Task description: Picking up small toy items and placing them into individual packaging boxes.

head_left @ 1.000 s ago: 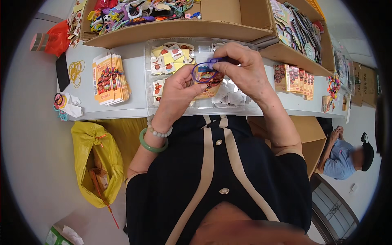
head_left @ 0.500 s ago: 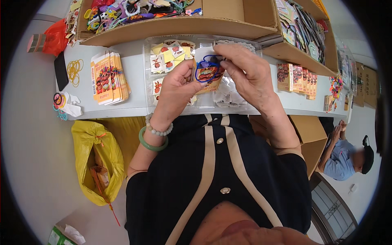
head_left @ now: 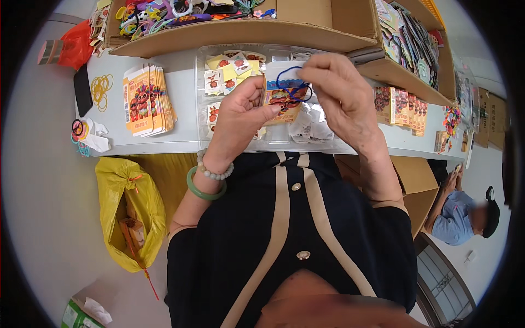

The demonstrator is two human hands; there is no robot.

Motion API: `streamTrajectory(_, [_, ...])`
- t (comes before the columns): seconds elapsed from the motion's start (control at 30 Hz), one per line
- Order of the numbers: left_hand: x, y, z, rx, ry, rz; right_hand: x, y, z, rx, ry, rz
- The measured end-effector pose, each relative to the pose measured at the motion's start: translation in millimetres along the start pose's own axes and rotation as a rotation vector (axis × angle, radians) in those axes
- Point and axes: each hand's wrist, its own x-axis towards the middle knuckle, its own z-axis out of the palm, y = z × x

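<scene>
My left hand is closed around a small orange printed paper box, thumb across its front, with a white flap standing up at its top. Pinched in the fingers of my right hand is a thin blue cord, which hangs in loops before the upper part of the box. Both hands are above a clear plastic tray. Small square cartoon stickers with yellow backing lie in its left part. White packets lie on the right, partly hidden by my right hand.
A stack of orange boxes stands left, near rubber bands and a black phone. Cardboard boxes of trinkets and cards line the back. More orange packs lie right. A yellow bag is below; a person sits far right.
My right hand has moved a little to the right and drawn the blue cord with it. More of the box's printed front shows. My left hand keeps its hold.
</scene>
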Motion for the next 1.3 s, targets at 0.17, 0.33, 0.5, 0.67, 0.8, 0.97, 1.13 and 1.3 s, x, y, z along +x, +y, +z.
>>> streamTrajectory(0.17, [-1,10,4,-0.144,-0.007,0.001,-7,-9,8,-0.035,0.007,-0.044])
streamTrajectory(0.33, [-5,9,6,-0.138,-0.035,-0.012,-13,2,6,0.248,0.023,0.297])
streamTrajectory(0.5, [-6,-2,10,0.084,0.019,0.065,-14,7,8,0.519,0.095,0.445])
streamTrajectory(0.67, [-6,-6,16,0.283,0.073,0.147,-10,6,11,-0.202,0.265,0.041])
streamTrajectory(0.8, [-5,-9,19,0.227,0.128,0.177,-9,-24,11,-0.467,0.084,0.004])
streamTrajectory(0.97, [-3,-2,16,0.206,0.108,0.092,-11,-26,5,-0.384,-0.004,0.087])
streamTrajectory(1.13, [-4,0,16,0.08,0.065,0.074,-15,-5,-6,0.114,0.066,0.154])
streamTrajectory(1.3, [-5,0,17,-0.035,0.043,0.11,-12,-19,12,-0.187,0.03,0.131])
